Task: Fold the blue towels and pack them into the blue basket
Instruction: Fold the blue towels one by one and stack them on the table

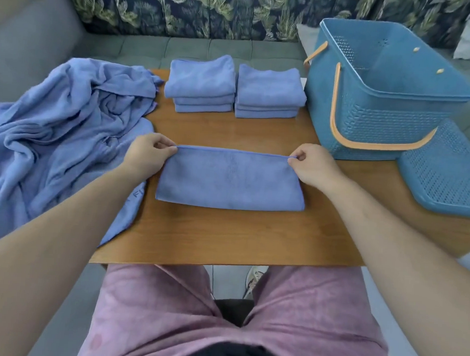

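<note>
A blue towel (229, 179), folded in half into a wide strip, lies flat on the wooden table (224, 237). My left hand (147, 156) pinches its far left corner and my right hand (313, 166) pinches its far right corner. Behind it stand two stacks of folded blue towels, the left stack (202, 86) and the right stack (269, 93), three towels each. A heap of unfolded blue towels (55, 133) covers the table's left side. The blue basket (382, 96) with orange handles stands empty at the back right.
The basket's blue perforated lid (448, 174) leans against the basket at the table's right edge. A grey sofa (181, 48) with leaf-patterned cushions runs behind the table. My lap in pink shorts sits under the near edge.
</note>
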Motion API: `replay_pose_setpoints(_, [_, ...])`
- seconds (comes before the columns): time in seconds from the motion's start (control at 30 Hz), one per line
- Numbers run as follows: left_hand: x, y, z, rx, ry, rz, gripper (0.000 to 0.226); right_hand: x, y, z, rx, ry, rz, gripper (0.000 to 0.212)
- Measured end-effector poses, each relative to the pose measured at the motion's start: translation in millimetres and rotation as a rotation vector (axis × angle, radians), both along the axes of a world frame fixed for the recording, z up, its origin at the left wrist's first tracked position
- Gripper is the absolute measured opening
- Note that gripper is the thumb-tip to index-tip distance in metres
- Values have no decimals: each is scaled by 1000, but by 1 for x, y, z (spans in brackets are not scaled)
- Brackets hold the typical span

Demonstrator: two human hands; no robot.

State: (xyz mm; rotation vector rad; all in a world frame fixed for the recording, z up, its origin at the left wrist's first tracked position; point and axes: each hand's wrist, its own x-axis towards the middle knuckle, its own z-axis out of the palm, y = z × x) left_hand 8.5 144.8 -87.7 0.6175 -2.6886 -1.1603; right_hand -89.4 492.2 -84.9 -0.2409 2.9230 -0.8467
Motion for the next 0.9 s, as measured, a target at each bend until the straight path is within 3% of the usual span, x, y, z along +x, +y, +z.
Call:
replay_pose_setpoints(0.1, [-2,3,-6,-71,24,51,16,1,-2,-3,40,32,-29,10])
replay_pose_setpoints(0.17, [2,14,-9,-237,173,60,17,10,-8,0,134,116,-32,26])
replay_pose_setpoints(0.27, [8,54,-10,-389,414,-268,21,50,-45,6,140,287,97,41])
replay_pose_setpoints(0.37, [9,88,-22,-440,168,-596,52,92,-93,-5,109,177,255,52])
replay_pose_setpoints(0.47, [5,83,-30,-519,-62,-580,52,101,-102,-24,249,67,263,58])
replay_pose_setpoints(0.73, [-4,33,-23,-568,-208,-498,50,69,-69,-27,344,112,379,59])
replay_pose_setpoints(0.83, [2,44,-27,-575,-152,-379,51,52,-71,-18,420,153,418,56])
replay_pose_setpoints(0.9, [13,55,-27,-628,-66,-264,49,58,-75,-5,402,287,392,47])
